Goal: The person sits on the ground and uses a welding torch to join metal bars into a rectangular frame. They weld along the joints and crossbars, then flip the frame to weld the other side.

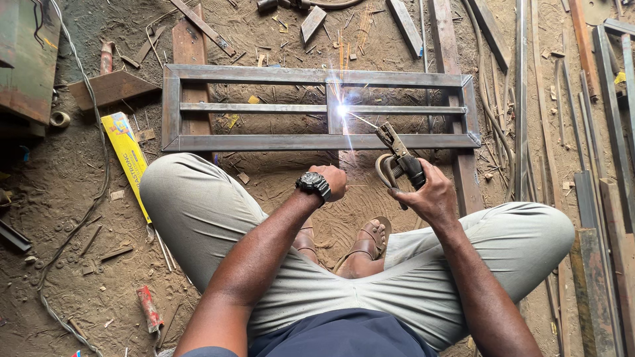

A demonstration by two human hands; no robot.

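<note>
Sparks flare from a bright arc (342,110) just ahead of both hands, where a thin welding rod (362,119) meets the middle upright of a rectangular steel frame (317,141) lying on the sandy floor (79,218). The right hand (433,195) is clamped around the black grip of an electrode holder (397,158), which slants up and left toward the frame. The left hand (333,180), with a dark wristwatch (313,184) at its wrist, is curled into a loose fist holding nothing, just left of the holder. A long yellow box (129,158) lies on the floor well to the left of the left hand, beside the person's knee.
</note>
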